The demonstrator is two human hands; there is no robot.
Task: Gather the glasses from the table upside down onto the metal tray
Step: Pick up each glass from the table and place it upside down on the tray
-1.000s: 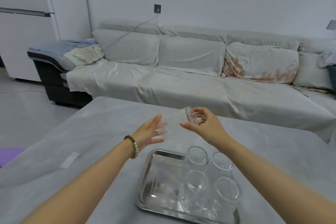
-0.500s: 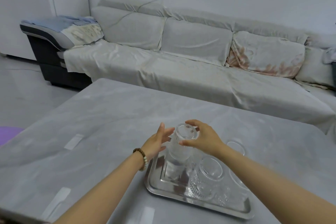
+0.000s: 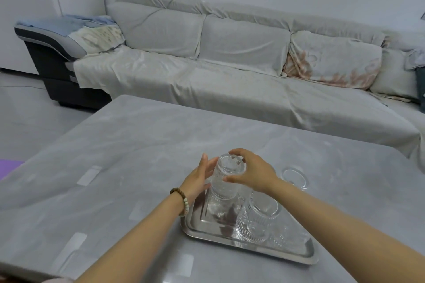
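Observation:
A clear ribbed glass [image 3: 226, 178] stands upside down over the left part of the metal tray [image 3: 253, 247], base up. My right hand [image 3: 251, 172] grips it around the base from the right. My left hand [image 3: 199, 179] presses flat against its left side, fingers stretched. Several more clear glasses sit upside down on the tray, the nearest one [image 3: 258, 219] just right of the held glass and another [image 3: 294, 176] at the tray's far right. Whether the held glass touches the tray is hidden by its own ribbing and reflections.
The tray lies on a grey marbled table [image 3: 138, 156], near its front right. A long sofa under a pale cover [image 3: 230, 80] runs behind the table. Grey floor and a purple mat [image 3: 9, 166] lie to the left.
The glass went from lying sideways in the air between both hands to base up, and came down over the tray's left part. My view tilted down toward the table.

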